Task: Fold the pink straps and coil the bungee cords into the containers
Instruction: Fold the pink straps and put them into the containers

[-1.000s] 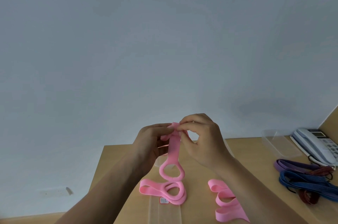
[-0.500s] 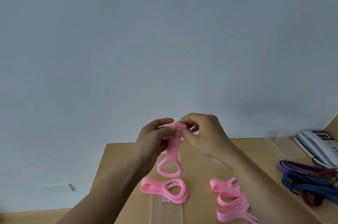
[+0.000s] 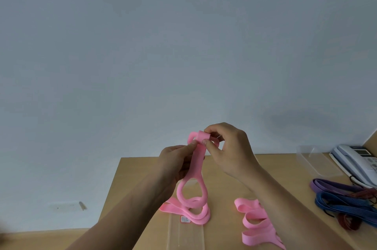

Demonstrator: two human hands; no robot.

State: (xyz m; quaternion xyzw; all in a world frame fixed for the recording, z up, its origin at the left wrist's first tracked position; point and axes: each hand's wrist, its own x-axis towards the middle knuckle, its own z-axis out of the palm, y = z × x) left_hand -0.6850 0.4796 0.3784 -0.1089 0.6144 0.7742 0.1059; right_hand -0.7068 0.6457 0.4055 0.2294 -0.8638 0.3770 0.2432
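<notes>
Since the earlier frame, the top end of the pink strap [image 3: 199,160] has been turned over into a small fold that now stands above the fingertips. Both hands hold the strap in the air above the tabletop [image 3: 142,168]. The grip of the right hand [image 3: 230,151] pinches the fold between thumb and forefinger, and the grip of the left hand [image 3: 175,162] pinches the flat band just below it. From there the strap hangs down straight, opens into a round loop, and ends in loose coils that lie on the tabletop, partly over the near container [image 3: 183,235], which is clear. To do this step well, I think each new fold should have the same length as the first, with the edges laid exactly one over the other. One hand should keep the packet pressed while the other draws up more band; otherwise the soft material may spring open. The strap looks wide, flat, smooth and elastic, with no twist in the hanging part. A second pink strap [image 3: 257,221] lies loose to the right, and the bungee cords [image 3: 342,207] lie farther right, near the far container [image 3: 314,160].
</notes>
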